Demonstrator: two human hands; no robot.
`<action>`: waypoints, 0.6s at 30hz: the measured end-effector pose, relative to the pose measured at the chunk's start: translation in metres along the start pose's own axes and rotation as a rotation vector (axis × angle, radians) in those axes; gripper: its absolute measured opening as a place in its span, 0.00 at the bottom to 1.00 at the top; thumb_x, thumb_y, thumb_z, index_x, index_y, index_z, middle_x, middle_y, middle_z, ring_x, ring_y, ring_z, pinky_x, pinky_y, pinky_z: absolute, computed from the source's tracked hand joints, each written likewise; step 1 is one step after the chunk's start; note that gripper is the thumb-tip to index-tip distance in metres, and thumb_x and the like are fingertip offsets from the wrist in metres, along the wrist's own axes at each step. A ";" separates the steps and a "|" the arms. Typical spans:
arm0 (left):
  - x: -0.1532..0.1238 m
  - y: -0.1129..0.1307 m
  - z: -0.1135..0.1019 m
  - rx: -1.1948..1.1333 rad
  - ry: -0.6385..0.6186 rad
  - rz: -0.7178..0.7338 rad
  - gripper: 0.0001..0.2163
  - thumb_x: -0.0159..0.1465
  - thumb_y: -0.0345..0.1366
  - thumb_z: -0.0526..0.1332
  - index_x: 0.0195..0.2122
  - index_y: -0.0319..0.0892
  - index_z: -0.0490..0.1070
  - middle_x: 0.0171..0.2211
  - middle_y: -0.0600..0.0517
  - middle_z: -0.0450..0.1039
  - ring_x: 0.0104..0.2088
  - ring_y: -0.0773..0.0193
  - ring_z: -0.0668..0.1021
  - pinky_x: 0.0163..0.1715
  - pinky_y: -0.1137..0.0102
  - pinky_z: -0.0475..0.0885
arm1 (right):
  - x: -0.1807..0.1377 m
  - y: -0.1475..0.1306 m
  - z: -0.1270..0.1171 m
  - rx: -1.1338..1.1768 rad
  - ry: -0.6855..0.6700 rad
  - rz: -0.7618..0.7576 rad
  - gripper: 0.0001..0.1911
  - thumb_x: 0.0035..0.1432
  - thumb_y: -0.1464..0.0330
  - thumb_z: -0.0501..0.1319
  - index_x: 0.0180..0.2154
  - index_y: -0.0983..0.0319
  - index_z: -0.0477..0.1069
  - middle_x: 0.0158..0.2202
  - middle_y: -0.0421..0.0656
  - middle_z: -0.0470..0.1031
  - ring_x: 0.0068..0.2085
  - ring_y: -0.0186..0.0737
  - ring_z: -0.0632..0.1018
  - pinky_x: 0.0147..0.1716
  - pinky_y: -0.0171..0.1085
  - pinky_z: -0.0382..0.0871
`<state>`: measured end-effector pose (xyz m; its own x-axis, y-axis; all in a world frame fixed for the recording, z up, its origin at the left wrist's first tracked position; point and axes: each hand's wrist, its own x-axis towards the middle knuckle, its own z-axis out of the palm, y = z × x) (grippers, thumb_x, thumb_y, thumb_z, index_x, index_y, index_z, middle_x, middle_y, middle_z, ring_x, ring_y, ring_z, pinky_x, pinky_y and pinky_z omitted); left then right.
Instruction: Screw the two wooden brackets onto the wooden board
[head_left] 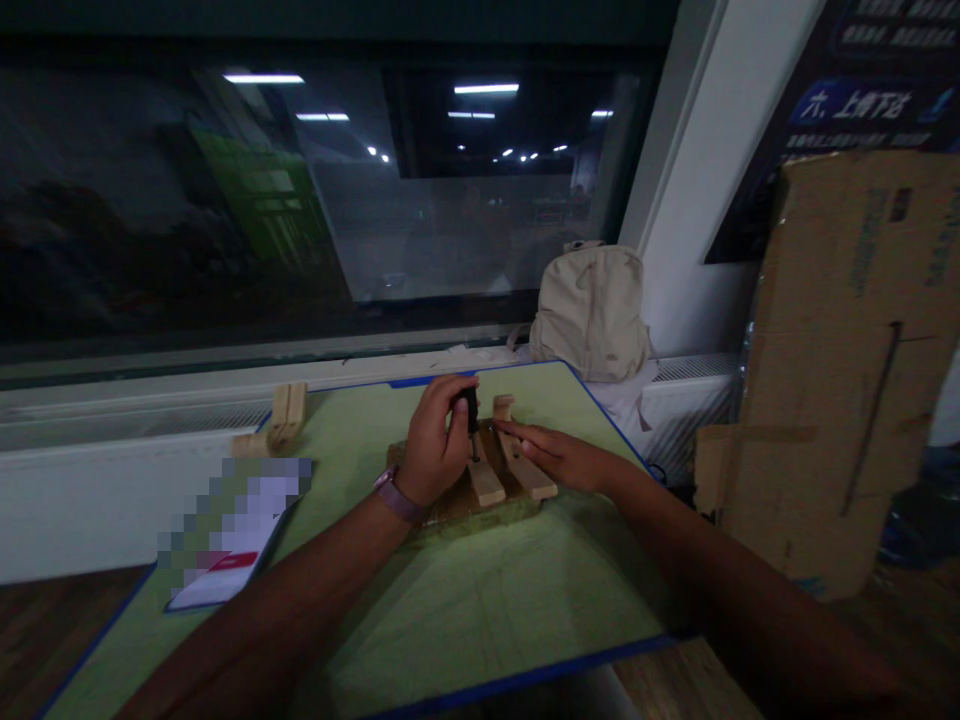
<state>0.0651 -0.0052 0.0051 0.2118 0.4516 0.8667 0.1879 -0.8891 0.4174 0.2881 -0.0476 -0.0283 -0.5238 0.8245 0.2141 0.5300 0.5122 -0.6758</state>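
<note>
My left hand [439, 440] is closed round the black handle of a screwdriver [472, 408]. The screwdriver stands nearly upright, its shaft pointing down at a light wooden strip [486, 482]. Beside it lies a second wooden strip [534, 476], with a small raised block at its far end. My right hand [559, 452] rests on this second strip, fingers stretched out towards the left. Both strips lie on a flat brown package [457, 512] with a greenish front side. Whether the screwdriver tip sits in a screw is too small to tell.
The green table [480, 610] has a blue edge. At its left are a booklet [236, 540], partly pixelated, and joined wooden pieces [281, 415]. A beige backpack [591, 312] leans by the window behind. Large cardboard [847, 380] stands at the right.
</note>
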 end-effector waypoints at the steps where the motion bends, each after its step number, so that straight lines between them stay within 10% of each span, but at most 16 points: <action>1: 0.001 0.000 0.000 0.001 -0.004 0.019 0.11 0.70 0.32 0.51 0.51 0.45 0.67 0.45 0.47 0.71 0.46 0.61 0.75 0.47 0.62 0.73 | 0.000 0.000 0.000 0.004 -0.001 -0.005 0.32 0.70 0.50 0.42 0.68 0.58 0.53 0.68 0.48 0.58 0.67 0.47 0.60 0.66 0.53 0.51; 8: 0.002 -0.005 0.001 0.010 0.013 0.022 0.09 0.64 0.34 0.61 0.46 0.44 0.67 0.41 0.50 0.69 0.42 0.63 0.73 0.40 0.67 0.72 | 0.000 0.001 0.001 0.004 -0.007 -0.016 0.34 0.69 0.49 0.42 0.68 0.62 0.53 0.68 0.51 0.57 0.67 0.48 0.60 0.66 0.52 0.51; 18: 0.000 0.002 0.004 -0.220 -0.040 -0.162 0.11 0.71 0.36 0.49 0.53 0.45 0.59 0.40 0.49 0.71 0.37 0.66 0.75 0.38 0.67 0.72 | 0.001 -0.004 -0.002 0.019 -0.024 0.007 0.35 0.69 0.48 0.42 0.68 0.62 0.53 0.69 0.50 0.56 0.68 0.48 0.59 0.67 0.52 0.50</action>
<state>0.0692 -0.0065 0.0050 0.2348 0.5883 0.7738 0.0104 -0.7975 0.6032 0.2862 -0.0485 -0.0240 -0.5358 0.8221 0.1926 0.5209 0.5014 -0.6909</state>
